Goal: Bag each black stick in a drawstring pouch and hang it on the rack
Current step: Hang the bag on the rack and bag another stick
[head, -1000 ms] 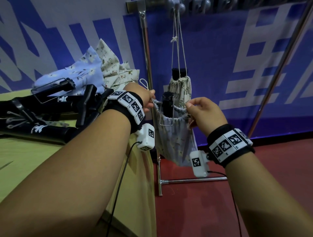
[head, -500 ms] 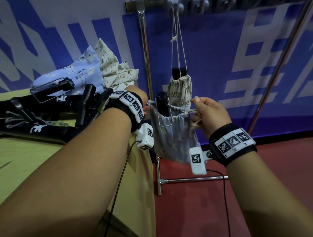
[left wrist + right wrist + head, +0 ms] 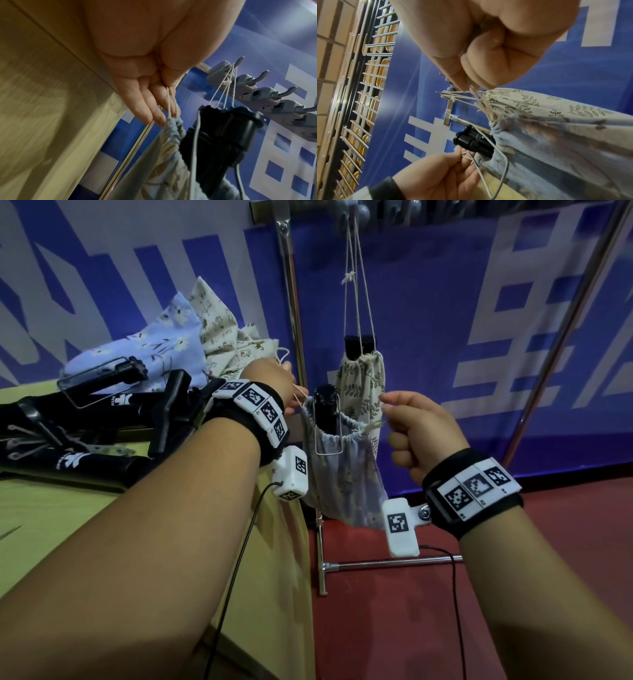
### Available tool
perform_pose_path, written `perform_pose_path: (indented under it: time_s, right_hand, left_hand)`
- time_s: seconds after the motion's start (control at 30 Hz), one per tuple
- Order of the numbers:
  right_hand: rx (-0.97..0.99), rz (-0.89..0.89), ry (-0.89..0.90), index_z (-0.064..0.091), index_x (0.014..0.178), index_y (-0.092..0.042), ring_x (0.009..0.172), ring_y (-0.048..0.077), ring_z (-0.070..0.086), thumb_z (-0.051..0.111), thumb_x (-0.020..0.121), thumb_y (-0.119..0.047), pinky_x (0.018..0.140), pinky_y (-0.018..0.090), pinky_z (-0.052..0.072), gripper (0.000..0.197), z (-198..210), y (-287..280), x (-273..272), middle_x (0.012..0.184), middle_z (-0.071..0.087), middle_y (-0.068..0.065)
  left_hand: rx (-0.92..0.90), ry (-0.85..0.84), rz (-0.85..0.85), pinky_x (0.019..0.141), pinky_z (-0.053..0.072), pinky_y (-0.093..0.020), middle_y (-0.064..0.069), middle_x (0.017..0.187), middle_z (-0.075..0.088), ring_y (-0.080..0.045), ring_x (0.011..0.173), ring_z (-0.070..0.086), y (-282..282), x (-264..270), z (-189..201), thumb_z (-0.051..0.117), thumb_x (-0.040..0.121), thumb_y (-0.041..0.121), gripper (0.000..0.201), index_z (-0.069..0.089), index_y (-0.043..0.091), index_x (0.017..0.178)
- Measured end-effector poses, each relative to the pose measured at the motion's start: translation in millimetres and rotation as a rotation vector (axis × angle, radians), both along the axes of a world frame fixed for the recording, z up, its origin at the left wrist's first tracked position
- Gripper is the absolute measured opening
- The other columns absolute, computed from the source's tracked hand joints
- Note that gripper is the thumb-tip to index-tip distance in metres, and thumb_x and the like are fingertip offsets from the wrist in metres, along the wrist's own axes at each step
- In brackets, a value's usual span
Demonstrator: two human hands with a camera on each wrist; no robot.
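Observation:
A pale blue floral drawstring pouch [image 3: 339, 474] hangs between my two hands, beside the table's right edge. A black stick [image 3: 325, 410] with a wire loop pokes out of its gathered mouth. My left hand [image 3: 274, 385] pinches the cord on the pouch's left side [image 3: 169, 105]. On the other side, my right hand [image 3: 414, 429] pinches the frayed cord end [image 3: 475, 93]. Behind hangs a leaf-print pouch [image 3: 361, 385] with a black stick [image 3: 359, 345] in it, its cords looped on a rack hook [image 3: 228, 66].
Several black sticks [image 3: 85, 433] lie piled on the yellow-green table [image 3: 68, 525] at left, with loose floral pouches [image 3: 178, 340] behind them. The rack's metal post [image 3: 294, 313] and foot bar [image 3: 387, 563] stand on the red floor. Free grey hooks [image 3: 267, 92] line the rack.
Both hands have pulled the cords apart and raised the pouch a little. Its mouth has gathered tighter round the stick.

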State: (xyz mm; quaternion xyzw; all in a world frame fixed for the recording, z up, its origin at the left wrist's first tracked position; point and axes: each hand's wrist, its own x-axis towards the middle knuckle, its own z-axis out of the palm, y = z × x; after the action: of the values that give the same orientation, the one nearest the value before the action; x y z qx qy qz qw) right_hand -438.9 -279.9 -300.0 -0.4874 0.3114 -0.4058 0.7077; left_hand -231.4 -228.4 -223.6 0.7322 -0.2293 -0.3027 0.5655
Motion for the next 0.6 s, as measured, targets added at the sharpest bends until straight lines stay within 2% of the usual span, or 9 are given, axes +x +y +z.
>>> perform_pose_path:
  time_s: [0.07,0.17,0.27,0.4,0.5,0.57,0.6]
  right_hand:
    - [-0.033,-0.007,0.038,0.069,0.117,-0.018,0.044,0.01,0.026,0.057,0.101,-0.004,0.041,0.017,0.022,0.025,-3,0,1,0.058,0.044,-0.008]
    - [-0.068,-0.056,0.15,0.07,0.116,-0.023,0.047,0.013,0.028,0.057,0.1,-0.002,0.042,0.021,0.025,0.03,-13,-5,1,0.066,0.044,-0.001]
    - [-0.046,-0.08,0.263,0.072,0.113,-0.028,0.048,0.016,0.031,0.059,0.101,-0.004,0.045,0.025,0.026,0.029,-27,-9,0,0.066,0.045,0.003]
    - [0.001,-0.11,0.389,0.072,0.11,-0.03,0.044,0.018,0.032,0.058,0.102,-0.006,0.043,0.025,0.031,0.028,-41,-14,1,0.052,0.046,-0.002]
    - [-0.024,-0.145,0.455,0.071,0.108,-0.031,0.036,0.018,0.032,0.058,0.102,-0.008,0.041,0.024,0.033,0.027,-47,-13,5,0.041,0.044,-0.006]
    - [-0.04,-0.182,0.477,0.072,0.108,-0.03,0.034,0.018,0.034,0.057,0.102,-0.008,0.039,0.024,0.035,0.027,-52,-12,6,0.043,0.046,-0.004]
    - [-0.053,-0.198,0.495,0.072,0.107,-0.03,0.035,0.018,0.036,0.057,0.102,-0.008,0.039,0.024,0.036,0.027,-53,-11,6,0.047,0.049,-0.002]
  left_hand:
    - [-0.037,-0.06,0.002,0.056,0.045,-0.029,-0.017,0.113,0.061,-0.024,0.067,0.061,2,-1,-2,0.036,0.113,0.022,0.032,0.042,0.017,0.082]
    - [-0.075,-0.087,0.072,0.043,0.046,-0.018,-0.016,0.098,0.061,-0.018,0.056,0.058,2,5,-4,0.041,0.112,0.032,0.032,0.048,0.017,0.084]
    - [-0.089,-0.089,0.092,0.056,0.052,-0.027,-0.014,0.093,0.064,-0.023,0.062,0.064,2,6,-1,0.042,0.111,0.036,0.032,0.049,0.02,0.084]
    - [-0.127,-0.032,0.114,0.06,0.046,-0.028,-0.015,0.093,0.06,-0.023,0.062,0.059,2,6,4,0.038,0.112,0.031,0.035,0.043,0.019,0.079]
    - [-0.119,0.02,0.086,0.07,0.054,-0.038,-0.013,0.067,0.064,-0.03,0.072,0.066,8,5,10,0.035,0.113,0.031,0.038,0.043,0.016,0.079]
    - [-0.094,0.042,0.077,0.08,0.057,-0.046,-0.016,0.068,0.063,-0.036,0.084,0.07,12,5,13,0.036,0.113,0.032,0.041,0.046,0.01,0.079]
    - [-0.074,0.034,0.075,0.08,0.057,-0.046,-0.017,0.068,0.063,-0.035,0.081,0.071,14,4,15,0.036,0.113,0.032,0.044,0.047,0.007,0.078]
